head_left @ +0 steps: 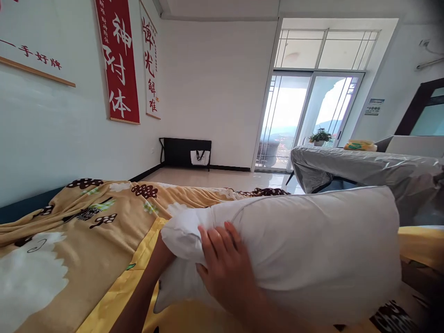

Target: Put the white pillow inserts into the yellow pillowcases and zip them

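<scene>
Clock positions are read from the middle of the white pillow (312, 245), with 12 o'clock at the far side. The pillow is situated directly before the person, over the yellow satin fabric (113, 293); whether its whole underside rests on the bedding cannot be told. Its long axis runs from 9 o'clock to 3 o'clock, crosswise to the person. The broad, full end faces 3 o'clock, its far corner pointing to 2 o'clock. The narrower, creased end faces 9 o'clock, and a slim corner below it points to 8 o'clock.

The right hand (227, 263) lies on top of the pillow near the 9 o'clock end. Its fingers are extended toward 11 o'clock and slightly spread, with the thumb set apart. The left hand (166, 249) is tucked behind the bunched 9 o'clock end, only the wrist area showing; its grip cannot be told.

The sheep-print fleece blanket (100, 236) extends at 9 o'clock. The plastic-covered table (360, 164) stands at 2 o'clock, the potted plant (319, 135) at 1 o'clock and the glass sliding door (294, 106) at 12 o'clock.
</scene>
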`<control>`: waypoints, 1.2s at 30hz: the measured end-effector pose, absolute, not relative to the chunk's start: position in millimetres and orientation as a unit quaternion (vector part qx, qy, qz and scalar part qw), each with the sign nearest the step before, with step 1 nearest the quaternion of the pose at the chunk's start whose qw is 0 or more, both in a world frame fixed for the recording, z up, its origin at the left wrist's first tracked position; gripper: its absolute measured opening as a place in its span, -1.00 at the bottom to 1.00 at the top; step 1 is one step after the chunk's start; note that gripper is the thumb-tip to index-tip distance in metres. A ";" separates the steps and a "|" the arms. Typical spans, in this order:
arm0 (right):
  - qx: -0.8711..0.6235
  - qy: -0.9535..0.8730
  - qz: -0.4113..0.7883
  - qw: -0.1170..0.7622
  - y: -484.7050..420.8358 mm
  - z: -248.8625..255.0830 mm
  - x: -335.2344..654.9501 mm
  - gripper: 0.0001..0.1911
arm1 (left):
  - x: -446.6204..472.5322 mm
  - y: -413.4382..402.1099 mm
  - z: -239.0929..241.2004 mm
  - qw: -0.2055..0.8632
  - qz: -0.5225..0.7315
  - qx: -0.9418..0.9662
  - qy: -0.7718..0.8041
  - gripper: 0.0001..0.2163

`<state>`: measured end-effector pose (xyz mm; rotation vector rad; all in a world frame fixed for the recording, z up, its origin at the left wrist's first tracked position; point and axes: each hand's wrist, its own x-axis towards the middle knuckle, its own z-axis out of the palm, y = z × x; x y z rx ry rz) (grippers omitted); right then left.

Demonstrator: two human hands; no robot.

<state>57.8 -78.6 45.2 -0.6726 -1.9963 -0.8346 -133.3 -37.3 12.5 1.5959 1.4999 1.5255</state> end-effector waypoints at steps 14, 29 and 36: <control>-0.443 -0.685 0.041 0.577 34.4 99.3 152.4 -0.66 | -153.5 -57.4 40.9 0.414 0.360 0.659 0.514 -0.44; -0.377 -0.743 -0.052 0.550 46.1 76.5 119.2 -0.82 | -75.9 -60.9 25.1 0.602 0.485 0.538 0.336 -0.51; -0.322 -0.816 -0.138 0.459 -4.2 46.4 107.4 -0.38 | -66.2 -54.6 22.8 0.612 0.559 0.450 0.332 -0.59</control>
